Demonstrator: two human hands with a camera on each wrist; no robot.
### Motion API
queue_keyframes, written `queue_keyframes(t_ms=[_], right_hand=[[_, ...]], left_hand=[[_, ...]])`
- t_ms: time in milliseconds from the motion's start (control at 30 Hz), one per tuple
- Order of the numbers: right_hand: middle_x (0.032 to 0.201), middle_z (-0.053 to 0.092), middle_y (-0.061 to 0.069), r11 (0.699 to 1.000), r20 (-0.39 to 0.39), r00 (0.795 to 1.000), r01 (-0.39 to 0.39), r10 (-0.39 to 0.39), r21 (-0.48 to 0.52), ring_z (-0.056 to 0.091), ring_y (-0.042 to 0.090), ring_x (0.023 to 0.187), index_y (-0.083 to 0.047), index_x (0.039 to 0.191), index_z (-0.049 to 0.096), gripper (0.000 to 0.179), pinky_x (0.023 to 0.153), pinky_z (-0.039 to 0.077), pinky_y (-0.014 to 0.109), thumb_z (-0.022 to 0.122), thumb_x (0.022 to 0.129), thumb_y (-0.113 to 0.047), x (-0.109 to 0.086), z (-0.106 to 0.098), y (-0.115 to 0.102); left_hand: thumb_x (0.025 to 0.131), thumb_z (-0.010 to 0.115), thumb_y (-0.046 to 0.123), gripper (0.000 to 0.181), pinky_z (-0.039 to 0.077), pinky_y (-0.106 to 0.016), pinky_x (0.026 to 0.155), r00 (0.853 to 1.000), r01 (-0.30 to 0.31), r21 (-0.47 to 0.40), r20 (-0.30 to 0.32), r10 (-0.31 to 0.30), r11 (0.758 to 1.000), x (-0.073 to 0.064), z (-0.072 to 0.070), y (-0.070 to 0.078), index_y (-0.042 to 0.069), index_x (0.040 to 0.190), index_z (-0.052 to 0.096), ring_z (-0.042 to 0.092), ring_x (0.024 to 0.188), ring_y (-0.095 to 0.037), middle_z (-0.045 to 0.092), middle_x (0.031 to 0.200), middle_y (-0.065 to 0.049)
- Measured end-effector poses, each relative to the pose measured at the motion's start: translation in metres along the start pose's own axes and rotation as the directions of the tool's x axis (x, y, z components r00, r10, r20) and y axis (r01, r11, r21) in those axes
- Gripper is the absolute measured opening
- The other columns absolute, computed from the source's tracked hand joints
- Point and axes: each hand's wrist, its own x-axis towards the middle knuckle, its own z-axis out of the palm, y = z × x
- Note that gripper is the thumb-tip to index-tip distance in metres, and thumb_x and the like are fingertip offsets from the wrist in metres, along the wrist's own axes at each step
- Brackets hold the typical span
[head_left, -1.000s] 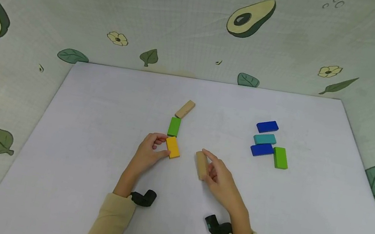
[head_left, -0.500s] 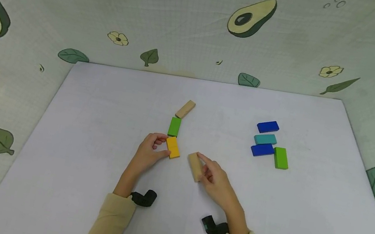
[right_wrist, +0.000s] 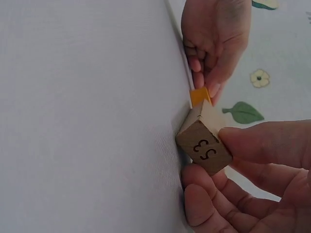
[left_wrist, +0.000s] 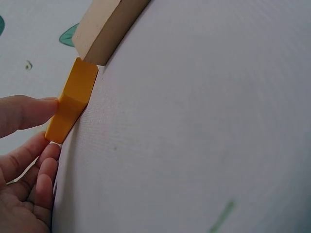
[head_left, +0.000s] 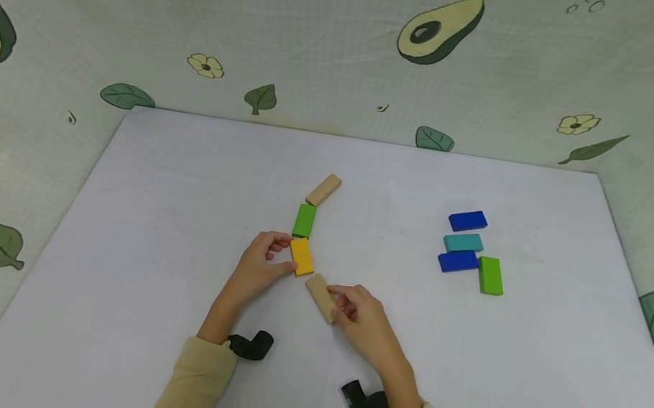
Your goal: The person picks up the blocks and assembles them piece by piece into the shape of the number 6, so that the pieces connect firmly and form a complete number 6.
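My left hand (head_left: pixel 258 261) pinches a yellow wooden block (head_left: pixel 301 257) lying flat on the table, thumb and fingertip at its two ends. In my right hand (head_left: pixel 368 324) is a plain wooden block (head_left: pixel 320 298), held between thumb and fingers. It slants just below the yellow block, their ends very close; the right wrist view shows digits stamped on its end (right_wrist: pixel 206 150). Beyond the yellow block a green block (head_left: pixel 304 220) continues the line, followed by another plain block (head_left: pixel 323 190) tilted to the right. Together they form a bent row.
To the right lie a blue block (head_left: pixel 468 221), a turquoise block (head_left: pixel 463 243), a second blue block (head_left: pixel 458 261) and a green block (head_left: pixel 491 276), grouped closely. The white table (head_left: pixel 176 163) meets an avocado-print cloth (head_left: pixel 330 37) at its back and sides.
My right hand has moved left and toward me with the plain block, turning it to a steeper slant, its end now near the yellow block. The left hand has stayed put.
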Motion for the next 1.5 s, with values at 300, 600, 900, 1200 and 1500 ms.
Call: queue_keyframes(t_ms=[300,600,900,1200,1500], right_hand=[[0.076,0.053,0.002,0.995,-0.039,0.995,-0.092,0.091,-0.026,0.047,0.01,0.069,0.0,0.101,0.066,0.02,0.059,0.041,0.019,0.065,0.081,0.0,0.0,0.006,-0.007],[0.07,0.051,-0.002,0.99,-0.004,0.991,-0.133,0.133,-0.04,0.044,0.009,0.064,-0.003,0.098,0.065,0.016,0.056,0.038,0.02,0.064,0.082,-0.005,0.0,0.011,-0.011],[0.07,0.049,-0.003,0.99,0.025,0.991,-0.132,0.133,-0.047,0.044,0.01,0.064,-0.004,0.101,0.064,0.018,0.056,0.037,0.02,0.065,0.084,-0.009,-0.001,0.014,-0.013],[0.072,0.048,-0.003,0.992,-0.009,0.994,-0.11,0.11,-0.062,0.044,0.01,0.066,-0.005,0.103,0.065,0.019,0.058,0.038,0.02,0.064,0.084,-0.007,0.0,0.013,-0.013],[0.076,0.047,0.0,0.991,-0.031,0.993,-0.114,0.112,-0.071,0.043,0.01,0.066,-0.007,0.106,0.066,0.021,0.057,0.037,0.02,0.063,0.085,-0.005,0.003,0.01,-0.012]], left_hand=[[0.079,0.071,0.011,0.044,0.036,-0.034,0.091,1.0,0.0,-0.005,0.006,0.0,1.0,-0.001,-0.001,-0.001,0.006,0.12,0.054,0.046,0.103,-0.022,0.053,0.113,-0.01],[0.079,0.071,0.011,0.044,0.036,-0.034,0.091,1.0,0.01,-0.007,0.007,-0.01,1.0,-0.001,-0.001,0.0,0.006,0.12,0.055,0.046,0.103,-0.022,0.053,0.113,-0.01],[0.079,0.07,0.01,0.044,0.037,-0.036,0.091,1.0,0.004,-0.004,0.008,-0.004,1.0,-0.002,-0.001,0.0,0.005,0.12,0.054,0.046,0.103,-0.022,0.053,0.113,-0.011],[0.079,0.07,0.01,0.044,0.037,-0.035,0.092,1.0,0.018,-0.011,0.012,-0.018,1.0,0.0,-0.001,0.001,0.005,0.12,0.054,0.046,0.103,-0.023,0.052,0.113,-0.011],[0.078,0.069,0.01,0.043,0.037,-0.034,0.09,1.0,0.011,-0.005,0.001,-0.011,1.0,0.0,-0.001,0.001,0.005,0.118,0.055,0.047,0.102,-0.023,0.053,0.111,-0.011]])
